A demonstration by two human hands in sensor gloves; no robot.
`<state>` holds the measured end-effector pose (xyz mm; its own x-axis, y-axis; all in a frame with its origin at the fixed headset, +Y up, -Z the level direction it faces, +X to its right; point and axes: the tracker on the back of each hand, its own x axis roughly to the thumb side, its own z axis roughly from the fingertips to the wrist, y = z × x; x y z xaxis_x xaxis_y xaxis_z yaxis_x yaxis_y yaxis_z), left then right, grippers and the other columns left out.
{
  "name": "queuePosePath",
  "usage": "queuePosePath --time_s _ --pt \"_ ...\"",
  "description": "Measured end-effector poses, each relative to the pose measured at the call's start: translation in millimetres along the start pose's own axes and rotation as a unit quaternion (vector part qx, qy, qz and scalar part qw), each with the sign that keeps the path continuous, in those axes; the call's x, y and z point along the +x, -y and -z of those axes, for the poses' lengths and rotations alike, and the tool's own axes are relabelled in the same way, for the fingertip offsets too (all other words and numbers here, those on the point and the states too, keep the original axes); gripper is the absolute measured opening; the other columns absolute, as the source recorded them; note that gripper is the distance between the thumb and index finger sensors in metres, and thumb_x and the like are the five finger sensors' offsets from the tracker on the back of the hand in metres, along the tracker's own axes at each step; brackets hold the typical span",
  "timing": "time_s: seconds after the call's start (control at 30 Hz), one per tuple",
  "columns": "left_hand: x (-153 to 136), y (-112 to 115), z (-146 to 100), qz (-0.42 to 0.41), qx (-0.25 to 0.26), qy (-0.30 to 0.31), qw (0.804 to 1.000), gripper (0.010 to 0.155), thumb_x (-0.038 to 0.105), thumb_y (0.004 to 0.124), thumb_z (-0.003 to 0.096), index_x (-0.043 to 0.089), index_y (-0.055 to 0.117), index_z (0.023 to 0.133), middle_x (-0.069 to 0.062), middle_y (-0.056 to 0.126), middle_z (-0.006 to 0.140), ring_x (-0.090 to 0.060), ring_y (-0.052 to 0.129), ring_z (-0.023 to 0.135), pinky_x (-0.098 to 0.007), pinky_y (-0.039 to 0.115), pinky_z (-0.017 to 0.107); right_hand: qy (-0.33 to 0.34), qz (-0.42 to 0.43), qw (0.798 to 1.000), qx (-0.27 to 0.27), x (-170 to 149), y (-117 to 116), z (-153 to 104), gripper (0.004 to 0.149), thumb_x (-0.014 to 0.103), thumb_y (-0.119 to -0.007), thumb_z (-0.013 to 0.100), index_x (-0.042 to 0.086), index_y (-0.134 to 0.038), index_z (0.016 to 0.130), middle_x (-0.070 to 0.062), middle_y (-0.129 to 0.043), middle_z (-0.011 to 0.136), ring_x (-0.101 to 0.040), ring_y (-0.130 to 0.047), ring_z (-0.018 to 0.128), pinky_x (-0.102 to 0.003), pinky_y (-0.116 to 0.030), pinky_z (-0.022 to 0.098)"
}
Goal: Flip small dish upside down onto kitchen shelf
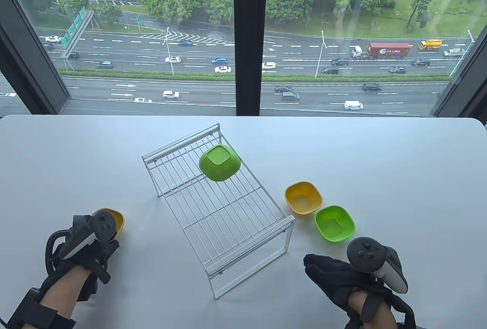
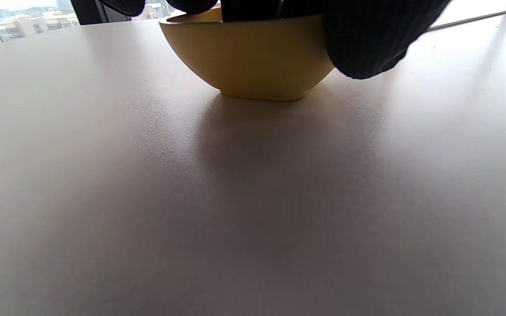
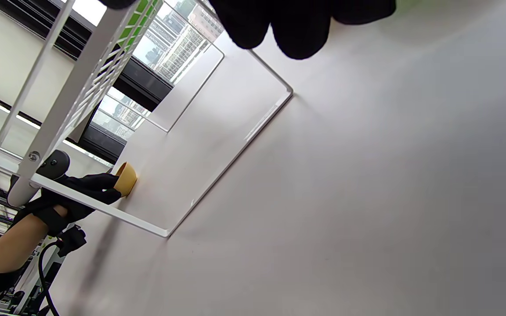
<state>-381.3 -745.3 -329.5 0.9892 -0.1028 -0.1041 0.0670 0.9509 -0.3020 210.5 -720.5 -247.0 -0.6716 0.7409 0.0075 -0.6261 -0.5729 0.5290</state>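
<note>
The left hand (image 1: 85,249) is reaching over a yellow dish (image 2: 246,57) standing upright on the bench (image 1: 399,161) at eight o'clock from the wire kitchen shelf (image 1: 218,207). Its fingers (image 2: 367,39) are touching the rim, though the tracker is hiding whether they are pinching it. A green dish (image 1: 220,162) is lying upside down on the shelf's far end. At three o'clock, an upright yellow bowl (image 1: 303,198) and green bowl (image 1: 335,223) are sitting together. The right hand (image 1: 350,279) is hovering near them, fingers (image 1: 319,266) lying together, gripping nothing.

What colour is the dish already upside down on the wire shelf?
Green. The upturned dish sits near the far end of the white shelf, clearest in the table view.
</note>
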Motion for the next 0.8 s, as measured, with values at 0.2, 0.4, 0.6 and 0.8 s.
queuePosePath --time_s 0.2,0.4,0.6,0.8 --pt "-1 -3 0 0.006 0.014 0.002 1.0 0.047 0.048 0.084 0.0426 0.028 0.087 0.085 0.004 0.079 0.108 -0.035 0.051 0.11 -0.063 0.052 0.079 0.0 -0.005 1.0 -0.001 1 2 0 0.075 0.063 -0.06 0.052 0.013 -0.057 0.107 -0.022 -0.058 0.111 -0.05 -0.048 0.099 -0.067 -0.033 0.07" --pt "-3 -12 -4 -0.01 0.055 0.01 0.998 0.043 0.047 0.088 0.0396 0.029 0.087 0.079 0.006 0.089 0.1 -0.034 0.061 0.107 -0.063 0.055 0.078 -0.002 -0.002 1.0 0.004 0 2 2 0.075 0.064 -0.06 0.052 0.013 -0.057 0.107 -0.022 -0.059 0.111 -0.05 -0.05 0.099 -0.066 -0.035 0.07" --pt "1 -18 -8 -0.009 0.074 0.022 0.997 0.043 0.048 0.089 0.0382 0.029 0.086 0.077 0.006 0.095 0.094 -0.032 0.067 0.105 -0.063 0.056 0.078 0.001 0.003 1.0 -0.004 -1 3 1 0.074 0.063 -0.06 0.052 0.013 -0.057 0.106 -0.022 -0.059 0.111 -0.05 -0.049 0.099 -0.067 -0.036 0.07" --pt "-2 -30 -15 -0.034 0.101 0.032 0.994 0.043 0.046 0.089 0.0383 0.03 0.085 0.078 0.005 0.097 0.091 -0.032 0.07 0.103 -0.064 0.055 0.078 0.001 0.021 1.0 -0.004 -5 3 1 0.074 0.063 -0.061 0.052 0.012 -0.057 0.106 -0.023 -0.059 0.111 -0.05 -0.049 0.099 -0.067 -0.035 0.07"
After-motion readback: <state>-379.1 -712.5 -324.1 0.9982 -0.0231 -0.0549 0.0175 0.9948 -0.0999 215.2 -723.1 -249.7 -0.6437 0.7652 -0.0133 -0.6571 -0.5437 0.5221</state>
